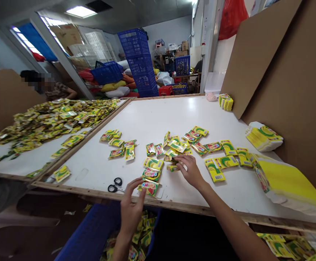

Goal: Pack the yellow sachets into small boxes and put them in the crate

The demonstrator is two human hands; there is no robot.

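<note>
Small yellow-and-green printed boxes lie scattered across the middle of the white table. My left hand (132,204) is at the front edge, fingers curved and apart, its fingertips at the left end of a box (150,188) with an open flap. Beyond that box lie a second box (151,174) and a third box (153,163), in a column. My right hand (189,170) has its fingers bent round a small yellow box (172,168) beside a loose cluster of boxes (177,145); the fingers partly hide it. Black-handled scissors (115,185) rest left of my left hand.
Stacks of flat yellow cartons (288,185) stand on the right, by a cardboard panel (263,54). A wooden strip (100,127) divides off a large heap of packets (51,117), with a person behind it. Below the front edge is a blue crate (84,232) holding boxes.
</note>
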